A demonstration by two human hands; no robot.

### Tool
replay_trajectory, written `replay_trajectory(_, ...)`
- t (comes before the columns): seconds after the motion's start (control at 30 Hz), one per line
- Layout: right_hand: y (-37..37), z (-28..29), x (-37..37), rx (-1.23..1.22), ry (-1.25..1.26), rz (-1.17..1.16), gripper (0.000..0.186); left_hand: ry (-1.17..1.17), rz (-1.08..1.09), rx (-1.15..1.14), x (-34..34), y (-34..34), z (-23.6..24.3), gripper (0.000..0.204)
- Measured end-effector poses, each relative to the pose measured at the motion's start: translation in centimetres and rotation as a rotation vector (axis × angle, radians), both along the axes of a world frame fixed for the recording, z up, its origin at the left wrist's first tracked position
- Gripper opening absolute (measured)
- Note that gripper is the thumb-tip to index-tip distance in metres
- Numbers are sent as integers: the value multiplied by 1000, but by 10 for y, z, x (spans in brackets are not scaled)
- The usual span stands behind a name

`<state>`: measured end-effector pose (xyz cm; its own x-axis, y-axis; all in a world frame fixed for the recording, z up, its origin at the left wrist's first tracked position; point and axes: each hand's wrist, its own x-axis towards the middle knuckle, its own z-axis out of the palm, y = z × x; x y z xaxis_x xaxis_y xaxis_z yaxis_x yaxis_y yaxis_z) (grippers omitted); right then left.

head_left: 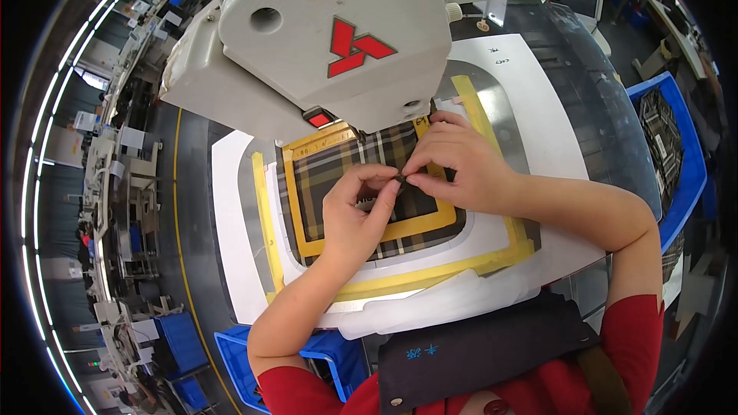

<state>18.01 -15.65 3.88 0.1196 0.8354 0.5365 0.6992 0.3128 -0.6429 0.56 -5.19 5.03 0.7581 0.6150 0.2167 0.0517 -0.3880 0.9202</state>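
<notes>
Over a piece of plaid cloth [327, 173], my left hand [355, 207] and my right hand [465, 165] meet fingertip to fingertip. Both pinch at one tiny dark bit between them, too small to name. Around the cloth runs a yellow rectangular frame [411, 227], and my right hand is above its right side. The cloth is brown, black and white, and a pale mark on it is partly covered by my left hand. Directly beyond my hands hangs the white head of a sewing machine [307, 38] with a red emblem; it hides the far part of the frame.
A white sheet [550, 131] and a clear plate edged with yellow tape [267, 234] surround the frame. At the right, a blue bin [692, 192] holds plaid cloth pieces. Another blue bin [238, 361] stands at lower left. Rows of workbenches [138, 184] line the far left.
</notes>
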Motion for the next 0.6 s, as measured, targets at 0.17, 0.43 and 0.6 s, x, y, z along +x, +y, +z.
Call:
replay_trajectory(0.17, 0, -3, -3, 33, -46, -19, 11, 50, -14, 70, -1, -3, 4, 18)
replay_trajectory(0.43, 0, -4, -5, 99, -77, -39, 13, 43, 20, 87, -1, -3, 2, 13)
replay_trajectory(0.6, -2, 1, -7, 86, -56, -26, 13, 17, -31, 269, -2, 1, 5, 11)
